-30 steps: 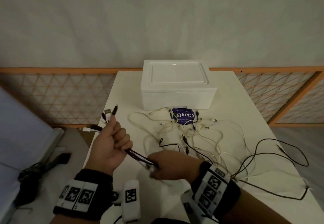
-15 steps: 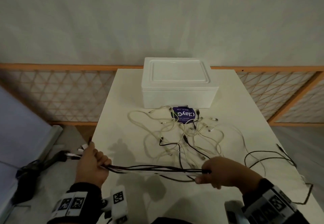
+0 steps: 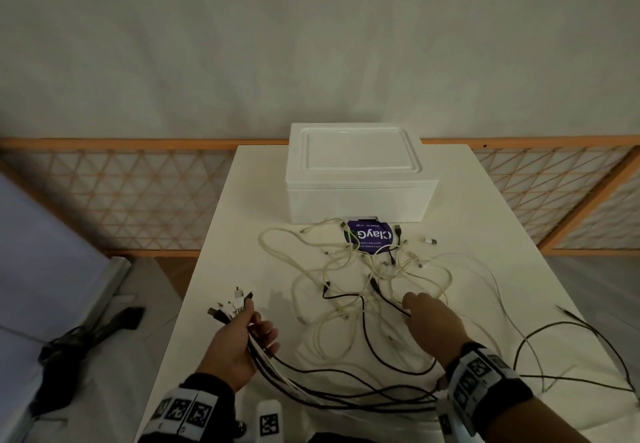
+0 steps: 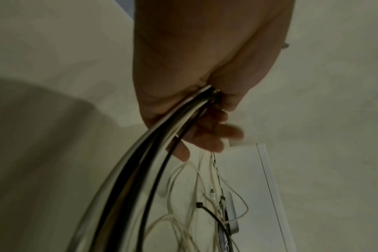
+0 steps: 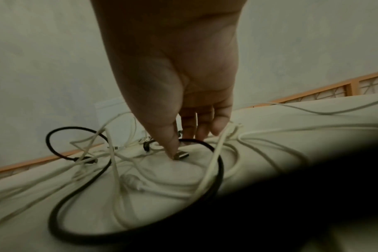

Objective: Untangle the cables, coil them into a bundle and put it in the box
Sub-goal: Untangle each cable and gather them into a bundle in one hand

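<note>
Released from the bundle (image 3: pixel 311 383), the right hand (image 3: pixel 429 321) now reaches to 12 o'clock, fingers (image 5: pixel 173 145) loosely extended onto the tangle (image 3: pixel 363 279); left hand (image 3: pixel 239 342) grips the bundle near the table's (image 3: pixel 467 200) 9 o'clock edge.

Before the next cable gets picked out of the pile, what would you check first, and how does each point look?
1. Left hand grips the gathered cables: ok.
2. Right hand free to pick: ok, thumb touching a plug, nothing gripped yet.
3. Loose pile untangled: not ok.
4. Box open: not ok, lid on.
5. Gathered cables free of the pile: cannot tell.
</note>
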The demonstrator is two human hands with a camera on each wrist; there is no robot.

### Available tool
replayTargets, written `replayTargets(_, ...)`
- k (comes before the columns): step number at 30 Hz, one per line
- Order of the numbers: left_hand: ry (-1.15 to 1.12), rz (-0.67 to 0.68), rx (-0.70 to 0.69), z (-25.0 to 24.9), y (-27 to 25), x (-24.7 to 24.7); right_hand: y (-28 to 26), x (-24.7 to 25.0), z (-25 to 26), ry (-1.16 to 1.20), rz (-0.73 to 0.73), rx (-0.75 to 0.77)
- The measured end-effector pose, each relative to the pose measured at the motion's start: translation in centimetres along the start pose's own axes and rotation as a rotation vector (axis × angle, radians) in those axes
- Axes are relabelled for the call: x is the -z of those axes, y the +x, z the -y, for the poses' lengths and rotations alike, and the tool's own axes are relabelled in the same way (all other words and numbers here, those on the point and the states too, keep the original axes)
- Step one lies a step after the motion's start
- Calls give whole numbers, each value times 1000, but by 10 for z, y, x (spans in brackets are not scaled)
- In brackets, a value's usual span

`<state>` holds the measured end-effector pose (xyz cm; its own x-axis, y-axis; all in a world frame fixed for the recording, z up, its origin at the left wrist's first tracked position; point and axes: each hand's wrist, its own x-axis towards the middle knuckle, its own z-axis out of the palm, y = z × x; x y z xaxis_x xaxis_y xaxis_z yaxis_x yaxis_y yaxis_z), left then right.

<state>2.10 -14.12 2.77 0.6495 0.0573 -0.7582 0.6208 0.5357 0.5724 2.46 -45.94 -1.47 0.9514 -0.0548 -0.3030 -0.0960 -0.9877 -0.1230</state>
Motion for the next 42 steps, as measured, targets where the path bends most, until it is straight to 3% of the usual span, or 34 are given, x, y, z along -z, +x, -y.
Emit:
replayTargets(5, -89, 67, 5, -8, 1, 2, 4, 8, 1, 39, 18, -33)
replayTargets(12, -126, 151, -24, -14, 3, -2, 1, 49, 15, 980, 8, -182)
replayTargets(16, 6, 150, -60, -15, -3, -9, -6, 65, 19, 1112, 3, -204)
replayTargets(22, -50, 237, -70, -14, -4, -12, -16, 76, 22, 1441, 31, -195)
replayTargets(27, -92, 350, -121, -16, -8, -23, -22, 90, 40, 1331, 78, -56)
replayTargets(30, -59, 436, -157, -16, -15, -44, -20, 103, 74, 1207, 83, 120)
replayTargets(32, 5, 458, -198, -16, -22, -62, -16, 108, 103, 981, 25, 295)
replayTargets(35, 77, 395, -328, -20, -29, -81, -12, 112, 133, 745, -36, 500)
replayTargets(38, 56, 285, -475, -31, -25, -74, -10, 109, 137, 506, 62, 616)
replayTargets(42, -214, 184, -512, -62, -10, -37, 9, 96, 105, 58, 22, 479)
